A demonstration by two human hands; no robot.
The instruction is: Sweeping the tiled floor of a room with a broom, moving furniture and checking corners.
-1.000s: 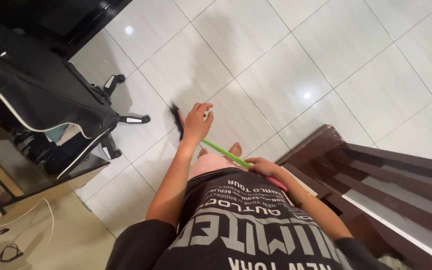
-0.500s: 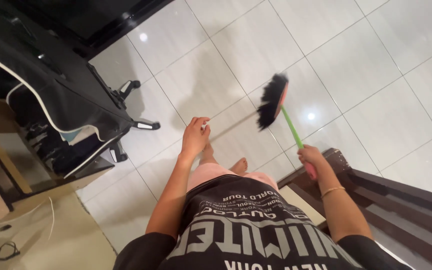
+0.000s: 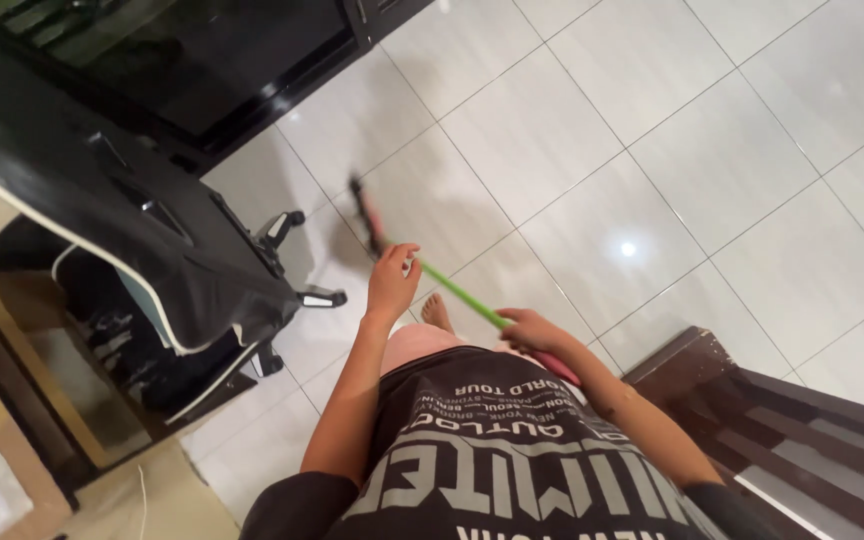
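Observation:
I hold a broom with a green handle [image 3: 457, 293] and a pink grip end. Its dark brush head [image 3: 364, 212] rests on the white floor tiles near the chair's base. My right hand [image 3: 530, 328] grips the handle low, close to my body. My left hand [image 3: 392, 280] lies farther up the handle, its fingers loosely curled over it. The handle slants from lower right to upper left. One bare foot [image 3: 438, 312] shows under the handle, beside my pink shorts.
A black office chair [image 3: 152, 235] with white piping stands at the left, one caster leg [image 3: 320, 297] close to the brush. A dark glossy cabinet [image 3: 202, 70] runs along the top left. Dark wooden furniture [image 3: 752, 400] sits at lower right, a wooden desk at lower left.
The broom swung from up in the air at the right down to the floor at the left by the chair. My left hand went back onto the handle. The view shifted.

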